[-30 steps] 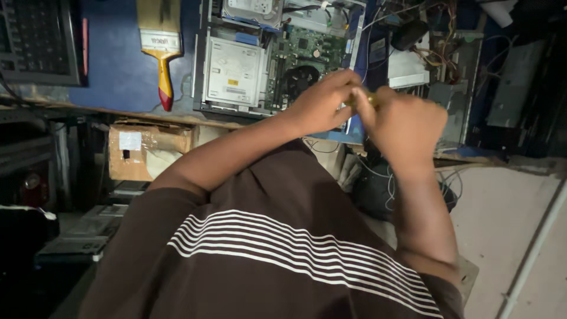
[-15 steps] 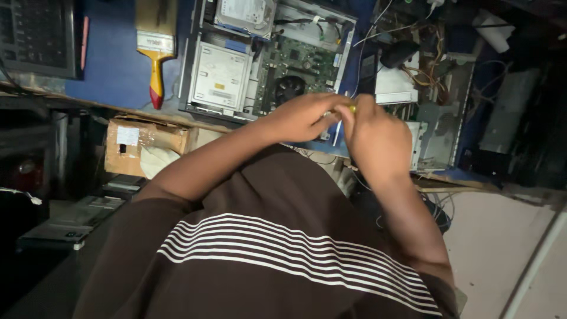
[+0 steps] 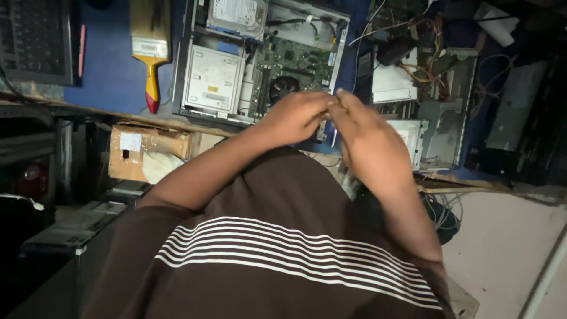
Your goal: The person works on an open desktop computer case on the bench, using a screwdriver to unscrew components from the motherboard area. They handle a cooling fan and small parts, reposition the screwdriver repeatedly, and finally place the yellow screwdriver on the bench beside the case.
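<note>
Left hand (image 3: 295,118) and right hand (image 3: 369,145) meet fingertip to fingertip just over the near edge of the open computer case (image 3: 260,59) on the blue desk (image 3: 106,71). Both hands look curled closed, pinching something between them; can't tell what, it's hidden in this frame. Case is already lidless: motherboard (image 3: 295,65), fan (image 3: 284,87), optical drive (image 3: 212,77) and hard drive (image 3: 236,15) all exposed and seated. Nothing visibly pulled out, so work on the internals looks barely started. Paintbrush (image 3: 150,44) with red-yellow handle lies untouched left of the case; second gutted chassis (image 3: 437,112) at right. Versus half a second ago: a yellowish bit showed between the fingers, now covered; hands sit about the same spot, view shifted slightly.
</note>
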`<control>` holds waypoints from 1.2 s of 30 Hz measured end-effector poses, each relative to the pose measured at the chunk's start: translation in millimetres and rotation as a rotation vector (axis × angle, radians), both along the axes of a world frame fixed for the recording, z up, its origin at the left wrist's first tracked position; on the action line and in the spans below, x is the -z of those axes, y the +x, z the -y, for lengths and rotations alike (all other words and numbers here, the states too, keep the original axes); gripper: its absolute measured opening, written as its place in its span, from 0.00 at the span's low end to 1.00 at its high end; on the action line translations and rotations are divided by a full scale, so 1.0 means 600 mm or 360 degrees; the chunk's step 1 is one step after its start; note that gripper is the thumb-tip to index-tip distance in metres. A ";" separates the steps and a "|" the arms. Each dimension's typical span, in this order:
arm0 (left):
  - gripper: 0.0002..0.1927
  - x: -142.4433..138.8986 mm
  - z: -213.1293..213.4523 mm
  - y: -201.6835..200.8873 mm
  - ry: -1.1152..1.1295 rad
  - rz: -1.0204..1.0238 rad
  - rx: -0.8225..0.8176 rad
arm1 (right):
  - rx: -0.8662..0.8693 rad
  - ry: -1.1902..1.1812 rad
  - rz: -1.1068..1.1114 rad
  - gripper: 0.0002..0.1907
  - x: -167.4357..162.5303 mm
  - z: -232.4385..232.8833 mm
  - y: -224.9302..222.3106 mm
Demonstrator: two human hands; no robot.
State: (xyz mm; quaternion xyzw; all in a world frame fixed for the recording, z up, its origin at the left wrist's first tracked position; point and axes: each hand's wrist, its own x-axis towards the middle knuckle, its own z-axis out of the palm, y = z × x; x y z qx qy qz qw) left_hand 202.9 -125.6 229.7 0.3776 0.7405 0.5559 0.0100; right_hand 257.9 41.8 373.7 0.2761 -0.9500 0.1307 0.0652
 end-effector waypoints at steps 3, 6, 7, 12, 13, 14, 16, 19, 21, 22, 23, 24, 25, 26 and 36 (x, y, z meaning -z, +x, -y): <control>0.12 0.005 0.009 -0.005 -0.0160 0.0118 0.0146 | 0.0062 -0.0090 0.0167 0.25 -0.001 -0.001 0.005; 0.17 0.008 0.020 -0.005 -0.0002 0.0199 0.0211 | 0.0196 -0.0035 0.0318 0.22 0.011 -0.002 0.010; 0.17 0.008 0.022 -0.004 -0.0035 0.0178 0.0224 | 0.0183 -0.0009 0.0296 0.22 0.016 -0.002 0.011; 0.17 0.011 0.021 0.001 -0.0126 0.0070 0.0082 | 0.0200 -0.0064 0.0174 0.21 0.053 -0.001 0.006; 0.17 0.012 0.020 0.002 -0.0110 0.0089 0.0074 | 0.0254 -0.0072 0.0112 0.20 0.064 0.003 0.001; 0.17 0.014 0.020 0.002 -0.0101 0.0106 0.0063 | 0.0305 -0.0086 0.0050 0.20 0.072 0.006 -0.001; 0.17 0.018 0.020 0.001 -0.0090 0.0127 0.0091 | 0.0335 -0.0234 0.0149 0.19 0.079 0.004 0.002; 0.16 0.029 0.031 0.002 -0.0146 0.0195 0.0131 | 0.0380 -0.0397 0.0357 0.17 0.084 -0.005 0.000; 0.16 0.040 0.036 -0.005 -0.0120 0.0198 0.0180 | 0.0360 -0.0555 0.0437 0.16 0.086 -0.012 -0.004; 0.17 0.045 0.037 -0.006 -0.0130 0.0183 0.0191 | 0.0280 -0.0699 0.0426 0.16 0.089 -0.015 -0.009; 0.18 0.050 0.038 -0.007 -0.0135 0.0173 0.0197 | 0.0194 -0.0837 0.0421 0.16 0.094 -0.016 -0.013; 0.20 0.054 0.038 -0.006 -0.0138 0.0185 0.0206 | 0.0162 -0.0892 0.0434 0.16 0.100 -0.014 -0.017; 0.18 0.058 0.036 -0.007 -0.0216 0.0209 0.0193 | 0.0137 -0.0942 0.0457 0.16 0.106 -0.012 -0.018; 0.17 0.059 0.035 -0.008 -0.0294 0.0227 0.0181 | 0.0109 -0.0993 0.0473 0.16 0.113 -0.011 -0.019; 0.19 0.019 -0.006 -0.107 -0.0109 -0.0012 0.0224 | 0.0275 -0.0985 0.0075 0.13 0.118 -0.059 -0.072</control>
